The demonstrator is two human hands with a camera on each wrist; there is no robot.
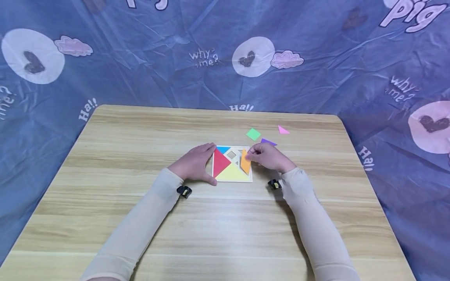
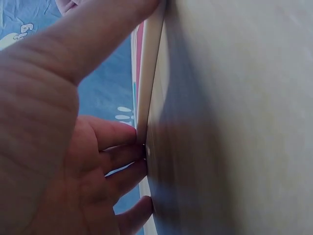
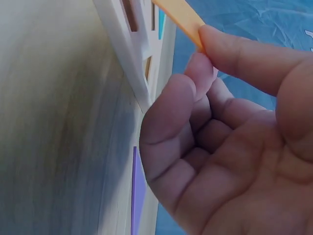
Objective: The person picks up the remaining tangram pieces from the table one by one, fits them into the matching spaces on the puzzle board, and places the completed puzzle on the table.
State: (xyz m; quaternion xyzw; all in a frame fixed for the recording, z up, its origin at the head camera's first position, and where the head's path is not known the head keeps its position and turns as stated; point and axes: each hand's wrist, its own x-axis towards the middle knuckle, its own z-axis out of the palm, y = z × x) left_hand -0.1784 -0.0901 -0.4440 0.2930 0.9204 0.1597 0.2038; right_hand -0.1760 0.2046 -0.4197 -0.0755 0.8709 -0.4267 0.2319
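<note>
A white-framed tangram tray lies on the table, bearing a red triangle, a yellow triangle and a blue triangle. My left hand holds its left end, thumb along the near edge and fingers at the far corner. Between thumb and fingertips, my right hand pinches an orange parallelogram. That piece is tilted over the tray's right part, where it covers some of the recesses. A square recess shows brown at its bottom.
Beyond the tray lie a green square, a pink triangle and a purple triangle, partly behind the right hand. The wooden table ends at a blue printed cloth at the back.
</note>
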